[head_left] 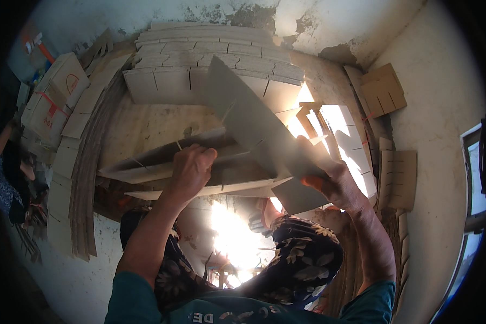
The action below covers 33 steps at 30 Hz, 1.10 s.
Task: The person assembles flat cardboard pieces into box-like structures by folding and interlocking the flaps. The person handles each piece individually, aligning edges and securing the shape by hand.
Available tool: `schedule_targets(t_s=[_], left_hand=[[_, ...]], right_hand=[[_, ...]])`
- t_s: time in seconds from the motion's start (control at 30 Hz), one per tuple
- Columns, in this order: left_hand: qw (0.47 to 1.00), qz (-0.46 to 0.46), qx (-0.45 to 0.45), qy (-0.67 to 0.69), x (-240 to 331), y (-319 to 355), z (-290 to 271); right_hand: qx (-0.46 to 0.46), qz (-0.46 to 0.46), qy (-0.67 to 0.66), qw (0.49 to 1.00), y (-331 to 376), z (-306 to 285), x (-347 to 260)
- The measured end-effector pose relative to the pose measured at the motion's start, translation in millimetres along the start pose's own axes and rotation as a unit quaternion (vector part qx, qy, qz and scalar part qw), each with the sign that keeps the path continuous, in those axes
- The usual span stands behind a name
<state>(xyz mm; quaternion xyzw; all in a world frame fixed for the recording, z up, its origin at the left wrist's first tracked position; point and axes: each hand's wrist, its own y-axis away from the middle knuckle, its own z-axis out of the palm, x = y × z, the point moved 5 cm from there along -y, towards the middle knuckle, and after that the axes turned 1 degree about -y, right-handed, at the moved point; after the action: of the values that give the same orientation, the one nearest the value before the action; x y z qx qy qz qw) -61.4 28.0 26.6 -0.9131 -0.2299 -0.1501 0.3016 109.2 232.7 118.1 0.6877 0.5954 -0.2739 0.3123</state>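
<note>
One long grey cardboard strip [254, 121] is held aslant above the desk [151, 120] by the right hand [335, 181], whose thumb and fingers are closed on it near its lower end. The strip's far end points up and to the left, in front of the stack of slotted strips [164, 86] along the back of the desk; part of it is blurred.

The left hand [193, 167] has its fingers curled in at the upper edge of several standing strips [159, 171], which run crosswise in front of the person; whether it pinches one of them cannot be told.

More strips lie in a long pile [83, 156] at the left, with a white carton [54, 105] bearing red print beyond it. At the right, slotted cardboard [353, 135] catches bright sun, and brown pieces [383, 92] lean near the wall [443, 81]. Below the hands show the person's dark flowered trousers [308, 251], with a glaring patch of light [232, 232] between the knees.
</note>
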Motion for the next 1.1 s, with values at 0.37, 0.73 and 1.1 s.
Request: schedule_targets(t_s=[0.37,0.73,1.1], left_hand=[[1.0,-0.019,-0.004,-0.002,-8,-1,7],[0.98,-0.026,-0.11,-0.164,-50,-57,16],[0.994,0.002,0.031,-0.107,-57,-53,20]], right_hand=[[0.016,-0.064,0.007,0.998,-16,26,21],[0.07,-0.09,0.035,0.993,4,27,18],[-0.015,-0.105,0.043,0.993,-10,33,13]])
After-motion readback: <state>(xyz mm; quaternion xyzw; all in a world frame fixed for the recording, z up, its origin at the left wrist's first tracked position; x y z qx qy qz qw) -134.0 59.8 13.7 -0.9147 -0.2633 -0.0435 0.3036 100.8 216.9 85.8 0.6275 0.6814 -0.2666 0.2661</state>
